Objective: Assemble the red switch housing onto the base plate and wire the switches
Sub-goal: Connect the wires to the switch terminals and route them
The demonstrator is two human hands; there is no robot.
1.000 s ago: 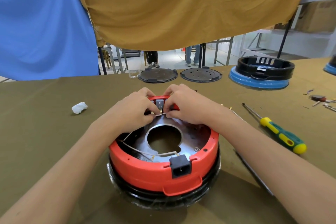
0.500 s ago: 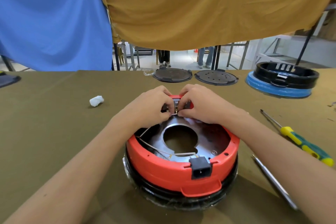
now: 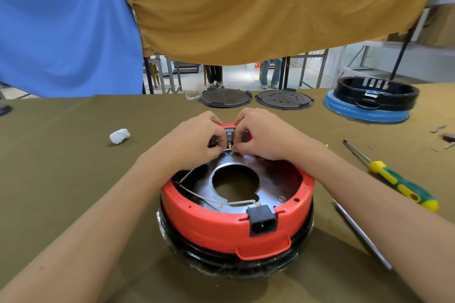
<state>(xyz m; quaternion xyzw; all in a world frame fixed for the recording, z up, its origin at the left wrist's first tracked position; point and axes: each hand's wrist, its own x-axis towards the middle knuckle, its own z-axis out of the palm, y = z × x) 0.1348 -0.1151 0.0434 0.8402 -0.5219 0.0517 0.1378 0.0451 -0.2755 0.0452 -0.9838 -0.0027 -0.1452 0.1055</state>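
Our hands have stayed put. Left hand [image 3: 194, 141] and right hand [image 3: 264, 136] pinch a wire terminal at the switch [image 3: 229, 137], far side of the red housing [image 3: 221, 224]. We should push it on straight and gently.

Both forearms bare, reaching forward from the lower corners and converging at centre. Left hand [image 3: 194, 140]: back of hand up, fingers curled down and inward, fingertips bunched at the far centre in a pinch. Right hand [image 3: 264, 136]: mirrors it, knuckles raised, fingers curled, thumb tucked low toward the left hand. The two sets of fingertips nearly meet. What each pinches is too small to tell. Wrists roughly level, slightly bent.
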